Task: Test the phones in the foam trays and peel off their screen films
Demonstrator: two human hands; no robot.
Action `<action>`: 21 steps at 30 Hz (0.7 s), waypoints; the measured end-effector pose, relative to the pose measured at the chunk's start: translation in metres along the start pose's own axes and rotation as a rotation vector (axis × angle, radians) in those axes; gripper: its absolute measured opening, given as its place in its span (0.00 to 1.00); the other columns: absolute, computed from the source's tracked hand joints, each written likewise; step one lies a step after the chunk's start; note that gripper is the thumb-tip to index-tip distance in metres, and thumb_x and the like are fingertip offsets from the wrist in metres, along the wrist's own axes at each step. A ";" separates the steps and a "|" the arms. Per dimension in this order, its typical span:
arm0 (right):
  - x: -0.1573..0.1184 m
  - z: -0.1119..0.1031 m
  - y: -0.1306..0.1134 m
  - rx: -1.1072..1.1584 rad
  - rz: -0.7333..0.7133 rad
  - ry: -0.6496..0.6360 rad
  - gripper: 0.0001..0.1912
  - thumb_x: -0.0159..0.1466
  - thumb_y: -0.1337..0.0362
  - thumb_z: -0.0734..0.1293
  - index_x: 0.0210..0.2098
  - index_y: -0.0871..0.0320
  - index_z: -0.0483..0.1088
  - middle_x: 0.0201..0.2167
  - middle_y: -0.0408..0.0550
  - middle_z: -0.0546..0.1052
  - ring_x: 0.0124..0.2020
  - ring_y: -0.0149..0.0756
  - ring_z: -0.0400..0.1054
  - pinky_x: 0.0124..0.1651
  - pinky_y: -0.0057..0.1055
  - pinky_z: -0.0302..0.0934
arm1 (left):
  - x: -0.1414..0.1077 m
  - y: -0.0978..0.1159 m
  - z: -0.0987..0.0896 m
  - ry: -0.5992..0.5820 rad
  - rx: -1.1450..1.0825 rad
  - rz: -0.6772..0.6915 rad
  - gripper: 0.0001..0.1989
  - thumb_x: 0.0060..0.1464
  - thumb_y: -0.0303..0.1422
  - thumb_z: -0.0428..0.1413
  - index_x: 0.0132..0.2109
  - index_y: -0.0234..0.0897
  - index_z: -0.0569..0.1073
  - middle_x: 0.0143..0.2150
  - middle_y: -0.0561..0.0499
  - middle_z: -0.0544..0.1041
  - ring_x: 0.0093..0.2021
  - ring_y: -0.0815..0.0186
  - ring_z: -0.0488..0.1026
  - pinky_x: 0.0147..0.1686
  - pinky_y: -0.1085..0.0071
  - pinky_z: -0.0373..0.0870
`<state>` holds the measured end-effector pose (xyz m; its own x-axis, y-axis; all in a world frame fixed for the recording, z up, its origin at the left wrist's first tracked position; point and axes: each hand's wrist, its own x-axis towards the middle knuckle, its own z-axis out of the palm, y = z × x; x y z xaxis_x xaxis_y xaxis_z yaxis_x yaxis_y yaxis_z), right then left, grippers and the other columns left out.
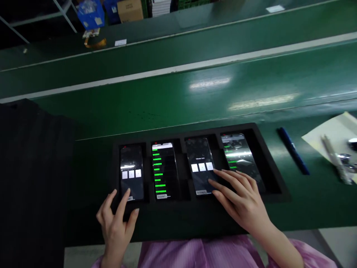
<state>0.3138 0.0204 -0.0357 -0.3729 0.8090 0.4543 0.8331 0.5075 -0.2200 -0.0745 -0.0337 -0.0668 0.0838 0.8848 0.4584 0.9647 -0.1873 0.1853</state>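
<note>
Several phones lie face up in the slots of a black tray. The leftmost phone shows three white squares; my left hand, fingers spread, is at its lower end with the index fingertip over it. Beside it, the second phone has lines of green text. The third phone shows "Vibrator test" above three white squares. My right hand is at that phone's right edge, fingers apart and holding nothing. Partly behind this hand, the rightmost phone shows green text and glare.
A blue pen lies right of the tray. Farther right are paper, a light-coloured pen and small shiny objects. A dark object stands at the left. Across the green table are a blue bin and a cardboard box.
</note>
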 end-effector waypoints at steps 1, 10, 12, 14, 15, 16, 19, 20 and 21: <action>0.002 -0.001 0.000 0.004 -0.001 -0.004 0.08 0.76 0.66 0.67 0.52 0.56 0.78 0.57 0.56 0.79 0.58 0.49 0.72 0.60 0.49 0.61 | 0.000 0.000 0.000 0.001 -0.003 0.001 0.20 0.71 0.44 0.54 0.59 0.37 0.79 0.67 0.35 0.68 0.61 0.49 0.68 0.61 0.54 0.59; 0.042 0.002 -0.017 -0.079 0.098 -0.025 0.17 0.79 0.53 0.62 0.52 0.53 0.80 0.65 0.55 0.75 0.63 0.55 0.69 0.65 0.55 0.54 | 0.003 0.002 -0.001 0.000 -0.017 -0.002 0.19 0.71 0.43 0.55 0.60 0.38 0.78 0.67 0.35 0.68 0.63 0.48 0.67 0.60 0.55 0.61; 0.052 0.005 -0.030 -0.018 0.063 -0.009 0.16 0.79 0.54 0.62 0.52 0.53 0.80 0.64 0.55 0.76 0.62 0.52 0.69 0.65 0.53 0.54 | 0.003 0.004 -0.002 -0.013 -0.020 -0.010 0.19 0.71 0.43 0.55 0.60 0.37 0.79 0.67 0.36 0.67 0.64 0.48 0.67 0.60 0.56 0.63; 0.061 0.011 -0.045 0.064 -0.009 -0.029 0.17 0.79 0.53 0.62 0.55 0.53 0.79 0.65 0.55 0.76 0.63 0.50 0.69 0.66 0.52 0.53 | 0.004 0.005 -0.002 -0.016 -0.012 -0.021 0.20 0.71 0.44 0.54 0.60 0.37 0.79 0.67 0.36 0.67 0.64 0.48 0.66 0.60 0.56 0.63; 0.064 0.014 -0.053 0.105 -0.048 -0.049 0.19 0.79 0.51 0.61 0.55 0.52 0.79 0.65 0.55 0.75 0.63 0.49 0.68 0.67 0.51 0.52 | 0.004 0.005 -0.002 -0.016 -0.006 -0.027 0.20 0.72 0.44 0.54 0.60 0.37 0.78 0.67 0.36 0.67 0.64 0.48 0.66 0.60 0.56 0.64; 0.067 0.018 -0.059 0.140 -0.076 -0.066 0.20 0.79 0.50 0.60 0.55 0.52 0.79 0.66 0.54 0.75 0.64 0.48 0.68 0.67 0.51 0.51 | 0.004 0.006 -0.003 -0.016 -0.001 -0.032 0.20 0.72 0.45 0.54 0.60 0.37 0.78 0.66 0.36 0.67 0.64 0.48 0.66 0.60 0.56 0.64; 0.071 0.029 -0.071 0.195 -0.108 -0.086 0.21 0.80 0.49 0.59 0.54 0.51 0.80 0.66 0.52 0.75 0.64 0.46 0.67 0.68 0.49 0.49 | 0.004 0.006 -0.004 -0.037 0.001 -0.037 0.20 0.72 0.44 0.54 0.61 0.38 0.77 0.66 0.37 0.67 0.65 0.48 0.65 0.60 0.56 0.64; 0.072 0.032 -0.073 0.195 -0.103 -0.087 0.21 0.80 0.49 0.59 0.54 0.51 0.80 0.66 0.52 0.75 0.64 0.46 0.67 0.68 0.49 0.49 | 0.005 0.007 -0.005 -0.043 -0.002 -0.038 0.20 0.72 0.44 0.54 0.62 0.38 0.77 0.66 0.37 0.67 0.65 0.48 0.65 0.60 0.57 0.64; 0.072 0.035 -0.074 0.190 -0.094 -0.086 0.21 0.80 0.50 0.59 0.54 0.51 0.79 0.66 0.52 0.75 0.64 0.46 0.67 0.68 0.49 0.49 | 0.005 0.007 -0.005 -0.049 -0.003 -0.037 0.20 0.72 0.44 0.54 0.62 0.38 0.77 0.66 0.37 0.67 0.65 0.48 0.64 0.60 0.57 0.64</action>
<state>0.2112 0.0519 -0.0171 -0.4851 0.7740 0.4070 0.7045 0.6216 -0.3424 -0.0689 -0.0329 -0.0590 0.0602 0.9110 0.4080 0.9665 -0.1554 0.2043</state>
